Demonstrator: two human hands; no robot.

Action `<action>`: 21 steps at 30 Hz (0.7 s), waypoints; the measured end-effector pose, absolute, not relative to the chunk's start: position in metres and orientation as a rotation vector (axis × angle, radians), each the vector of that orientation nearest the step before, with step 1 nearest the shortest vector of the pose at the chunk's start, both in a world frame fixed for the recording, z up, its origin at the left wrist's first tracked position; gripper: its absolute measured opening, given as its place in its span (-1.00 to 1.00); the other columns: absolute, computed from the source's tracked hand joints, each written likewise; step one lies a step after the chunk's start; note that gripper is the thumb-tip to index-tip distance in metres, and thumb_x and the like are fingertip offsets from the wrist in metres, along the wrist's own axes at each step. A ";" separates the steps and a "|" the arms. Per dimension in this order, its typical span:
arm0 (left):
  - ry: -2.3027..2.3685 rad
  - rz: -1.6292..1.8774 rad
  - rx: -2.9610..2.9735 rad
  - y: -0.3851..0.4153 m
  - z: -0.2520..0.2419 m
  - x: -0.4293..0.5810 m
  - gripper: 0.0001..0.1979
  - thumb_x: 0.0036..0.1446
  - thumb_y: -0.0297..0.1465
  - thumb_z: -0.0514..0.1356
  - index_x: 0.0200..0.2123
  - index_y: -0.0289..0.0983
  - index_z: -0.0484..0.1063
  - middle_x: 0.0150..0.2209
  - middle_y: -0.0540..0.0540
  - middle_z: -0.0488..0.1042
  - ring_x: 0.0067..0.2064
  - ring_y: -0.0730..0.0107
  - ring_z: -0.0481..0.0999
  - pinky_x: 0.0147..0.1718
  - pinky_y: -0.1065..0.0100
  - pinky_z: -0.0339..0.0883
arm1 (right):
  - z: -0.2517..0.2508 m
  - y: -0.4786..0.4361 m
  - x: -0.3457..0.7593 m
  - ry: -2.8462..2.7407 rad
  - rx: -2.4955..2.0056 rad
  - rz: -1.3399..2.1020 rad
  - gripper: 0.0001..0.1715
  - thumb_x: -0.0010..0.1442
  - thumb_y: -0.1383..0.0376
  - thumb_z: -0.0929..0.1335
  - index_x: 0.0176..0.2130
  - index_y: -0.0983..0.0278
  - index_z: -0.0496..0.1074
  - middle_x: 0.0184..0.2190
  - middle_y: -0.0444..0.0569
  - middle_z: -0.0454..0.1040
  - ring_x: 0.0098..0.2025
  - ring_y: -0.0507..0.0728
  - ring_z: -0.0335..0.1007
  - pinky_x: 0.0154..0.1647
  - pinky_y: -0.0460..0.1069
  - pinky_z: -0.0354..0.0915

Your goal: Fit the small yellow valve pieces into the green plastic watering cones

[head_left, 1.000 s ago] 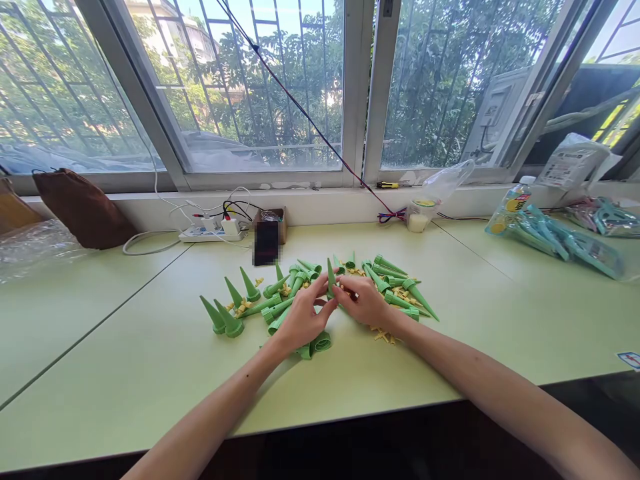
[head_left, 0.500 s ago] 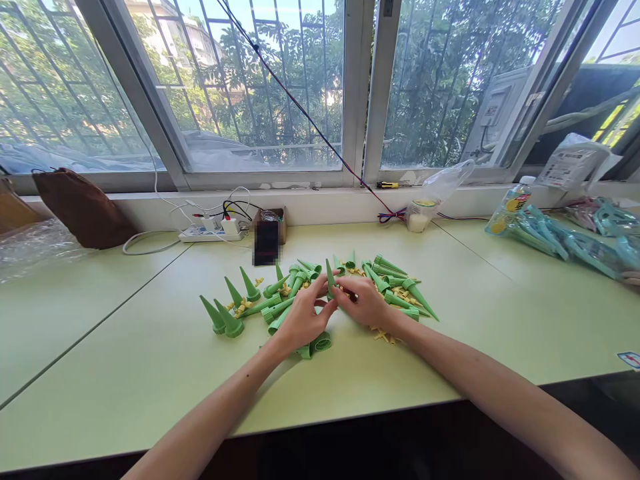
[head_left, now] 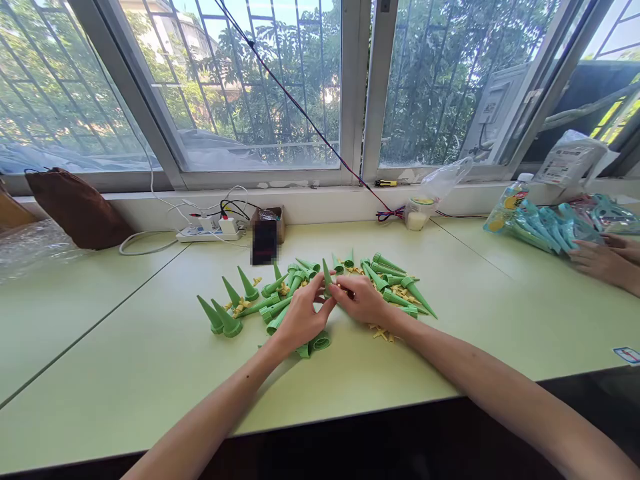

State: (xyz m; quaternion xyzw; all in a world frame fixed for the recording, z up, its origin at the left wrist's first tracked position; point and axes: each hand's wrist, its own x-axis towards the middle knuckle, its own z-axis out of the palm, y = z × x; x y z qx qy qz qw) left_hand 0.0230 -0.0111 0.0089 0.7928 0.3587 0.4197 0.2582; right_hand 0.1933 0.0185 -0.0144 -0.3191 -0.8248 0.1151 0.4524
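Observation:
My left hand (head_left: 306, 308) grips a green plastic spike (head_left: 327, 272) that points upward, its lower end hidden by the fingers. From the other side, my right hand (head_left: 361, 297) is closed with its fingertips at the base of the same spike; whether a small part is pinched there I cannot make out. Many more green spikes (head_left: 417, 295) lie in a heap around both hands. Several others (head_left: 229, 325) stand upright on their wide ends at the left. Small yellow plastic pieces (head_left: 383, 333) are scattered among them.
Behind the heap are a dark phone-like object (head_left: 264, 243), a small box (head_left: 280, 223) and a power strip (head_left: 200, 233). A plastic cup (head_left: 417, 217) stands near the sill. Another person's hands (head_left: 603, 262) touch light-blue bagged items (head_left: 543, 227) beside a bottle (head_left: 515, 193) at right.
Another person's hands have come further into view at the right, at the light-blue items. My own hands keep nearly the same pose around the green spike; the view has shifted slightly.

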 end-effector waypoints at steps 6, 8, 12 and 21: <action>1.022 1.147 2.240 -0.012 0.010 0.023 -0.77 0.25 -0.41 0.16 -0.02 -0.24 0.36 -0.24 -0.06 0.55 -0.29 0.39 0.58 -0.24 0.36 0.48 | -0.016 0.020 0.194 -2.048 -0.799 0.301 -0.55 0.39 0.16 0.19 -0.51 0.22 0.05 -0.64 -0.23 0.08 -0.58 -0.02 -0.03 -0.48 -0.09 -0.02; 1.031 1.158 2.264 -0.012 0.011 0.023 -0.81 0.25 -0.41 0.17 -0.06 -0.24 0.37 -0.28 -0.04 0.54 -0.29 0.38 0.57 -0.24 0.36 0.46 | -0.016 0.020 0.194 -2.050 -0.792 0.307 -0.56 0.39 0.16 0.18 -0.51 0.22 0.05 -0.64 -0.23 0.08 -0.58 -0.02 -0.03 -0.48 -0.08 -0.02; 1.052 1.161 2.293 -0.011 0.010 0.023 -0.77 0.26 -0.38 0.17 -0.02 -0.23 0.36 -0.24 -0.05 0.56 -0.27 0.36 0.56 -0.20 0.33 0.45 | -0.014 0.019 0.193 -2.055 -0.802 0.306 -0.56 0.40 0.15 0.17 -0.50 0.22 0.06 -0.64 -0.23 0.10 -0.57 -0.02 -0.01 -0.47 -0.08 -0.01; 1.098 1.144 2.284 -0.009 0.006 0.022 -0.63 0.23 -0.40 0.19 0.11 -0.23 0.32 -0.16 -0.09 0.60 -0.21 0.32 0.59 -0.14 0.28 0.45 | -0.016 0.020 0.193 -2.063 -0.813 0.306 -0.57 0.40 0.17 0.17 -0.50 0.22 0.06 -0.63 -0.24 0.08 -0.58 -0.02 -0.03 -0.47 -0.08 -0.02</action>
